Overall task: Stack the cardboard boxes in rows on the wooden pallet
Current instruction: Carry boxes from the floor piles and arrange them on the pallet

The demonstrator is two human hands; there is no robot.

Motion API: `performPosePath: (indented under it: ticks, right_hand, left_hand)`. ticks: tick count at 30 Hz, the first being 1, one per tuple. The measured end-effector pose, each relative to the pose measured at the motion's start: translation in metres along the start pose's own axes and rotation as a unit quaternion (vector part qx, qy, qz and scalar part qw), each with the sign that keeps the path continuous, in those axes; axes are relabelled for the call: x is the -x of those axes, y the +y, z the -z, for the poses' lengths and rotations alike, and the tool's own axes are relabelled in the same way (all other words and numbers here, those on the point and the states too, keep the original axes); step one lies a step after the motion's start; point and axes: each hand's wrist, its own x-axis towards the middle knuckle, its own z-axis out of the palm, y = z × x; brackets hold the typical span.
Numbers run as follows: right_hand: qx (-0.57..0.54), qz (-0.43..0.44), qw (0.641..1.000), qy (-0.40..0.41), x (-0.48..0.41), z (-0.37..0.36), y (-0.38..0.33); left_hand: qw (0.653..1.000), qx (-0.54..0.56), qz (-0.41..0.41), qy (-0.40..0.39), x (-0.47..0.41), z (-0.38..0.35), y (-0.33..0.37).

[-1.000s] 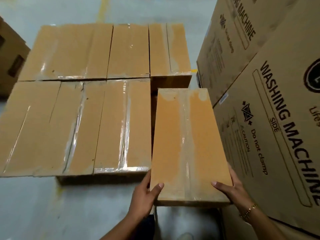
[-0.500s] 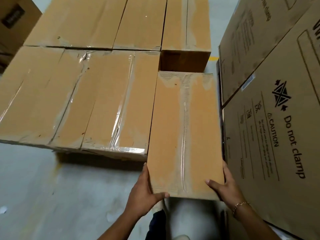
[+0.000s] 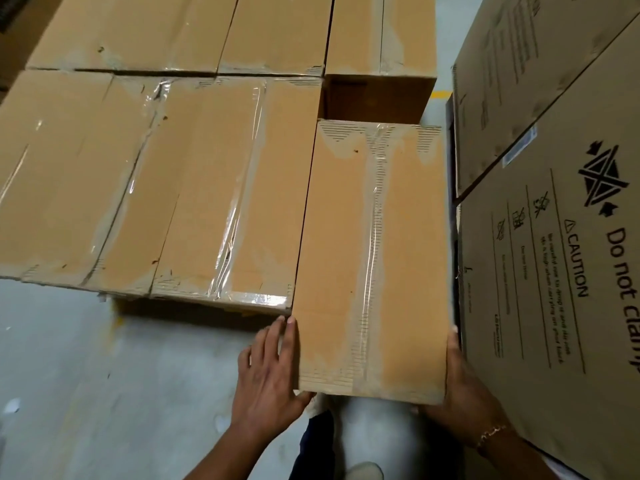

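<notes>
I hold a taped cardboard box (image 3: 370,258) at the right end of the front row of stacked boxes (image 3: 138,188). My left hand (image 3: 266,375) lies along its left side, fingers straight, thumb hooked round the near corner. Gripping the near right corner is my right hand (image 3: 467,393), fingers up the right side. The box touches the neighbouring box on its left, and its near end sticks out past the row's front edge. A back row of boxes (image 3: 207,29) lies beyond. The stack hides the pallet.
Tall washing machine cartons (image 3: 554,306) stand close on the right, leaving a narrow gap beside the held box. Grey concrete floor (image 3: 86,375) spreads at the lower left. Another carton (image 3: 14,15) shows at the top left corner. My shoe (image 3: 363,471) is below the box.
The box has moved forward and down into the gap beside the front row. Both thumbs have come off its top face, and my hands now lie along its sides.
</notes>
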Motion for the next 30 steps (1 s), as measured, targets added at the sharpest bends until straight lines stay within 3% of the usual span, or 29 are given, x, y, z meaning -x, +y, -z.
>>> performPosePath:
  ticks: [8,30]
  right_hand:
    - [0.016,-0.003,0.997,0.069,-0.020,0.010,-0.010]
    - [0.077,0.010,0.994,0.072,-0.096,0.064,-0.045]
  left_hand:
    - [0.996,-0.051,-0.071,-0.007,-0.038,0.010,-0.013]
    - [0.985,-0.098,-0.140,-0.022,-0.146,0.026,-0.031]
